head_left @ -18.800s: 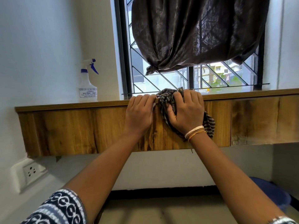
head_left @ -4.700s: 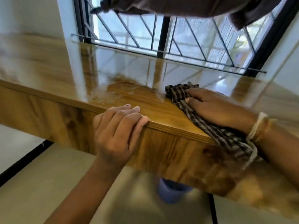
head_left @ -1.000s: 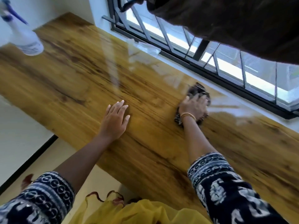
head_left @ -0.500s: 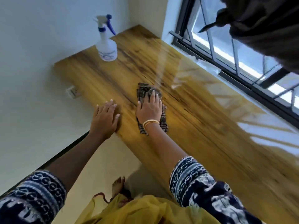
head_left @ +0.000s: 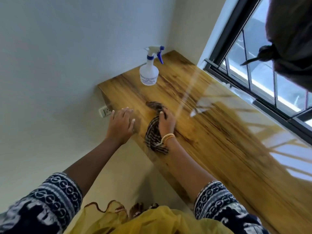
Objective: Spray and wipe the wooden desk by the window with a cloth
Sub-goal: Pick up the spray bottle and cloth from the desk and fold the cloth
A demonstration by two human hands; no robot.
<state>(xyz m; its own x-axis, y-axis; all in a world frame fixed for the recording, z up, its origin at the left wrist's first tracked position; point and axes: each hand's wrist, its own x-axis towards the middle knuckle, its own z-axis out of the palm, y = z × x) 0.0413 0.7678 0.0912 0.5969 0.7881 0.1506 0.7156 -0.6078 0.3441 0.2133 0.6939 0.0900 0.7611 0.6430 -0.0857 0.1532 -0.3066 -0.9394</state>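
Right hand (head_left: 166,123) presses a striped cloth (head_left: 152,135) flat against the wooden desk (head_left: 219,141), fingers curled over the bunched fabric near the front edge; the cloth's tail trails back beside the wrist and its far end lies just ahead of the fingertips. Left hand (head_left: 120,124) sits just left of it, fingers spread and relaxed, holding nothing, at or over the desk's front edge; blur leaves contact uncertain. Progress, as a judgement: wiping is underway. The desk to the right of the hands has a glossy sheen with window reflections, which may mean it is wiped or wet, but this cannot be confirmed. The corner stretch ahead of the hands looks left to do. Surroundings, largest first: window (head_left: 253,73) with dark frame and grille runs along the desk's far side, well right of the hands; a dark knotted curtain (head_left: 290,39) hangs above it. Spray bottle (head_left: 149,71) stands upright ahead of the right hand, near the corner, and would obstruct a wipe there unless moved. Wall socket (head_left: 105,111) sits just left of the left hand, below desk level.
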